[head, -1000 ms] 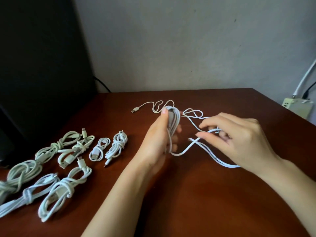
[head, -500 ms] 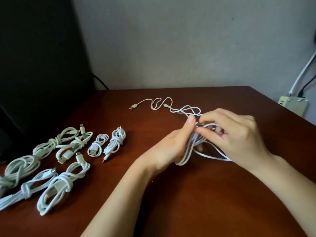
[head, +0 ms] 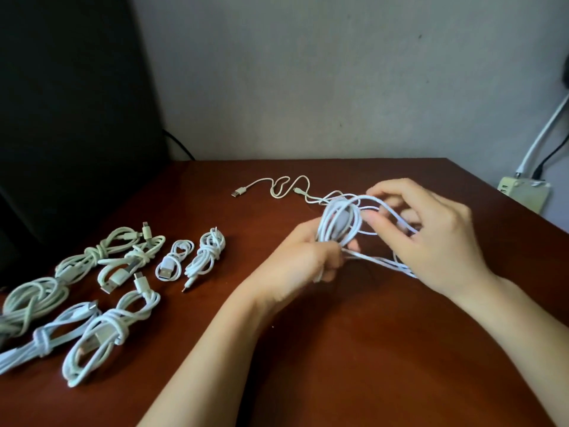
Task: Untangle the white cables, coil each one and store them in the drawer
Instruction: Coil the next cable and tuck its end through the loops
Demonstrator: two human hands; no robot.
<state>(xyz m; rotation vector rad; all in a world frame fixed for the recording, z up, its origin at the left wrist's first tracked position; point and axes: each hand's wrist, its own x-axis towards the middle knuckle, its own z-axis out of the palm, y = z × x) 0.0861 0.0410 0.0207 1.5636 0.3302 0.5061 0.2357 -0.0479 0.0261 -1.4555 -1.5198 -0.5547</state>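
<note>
Cable (head: 326, 221) loops are gripped by the curled left hand (head: 301, 263), a strand pinched in right hand (head: 440, 241) fingers (head: 400, 188); the coil could be sprung open by slackened grip.

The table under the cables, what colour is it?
The table is dark reddish-brown, best seen in the head view.
</note>
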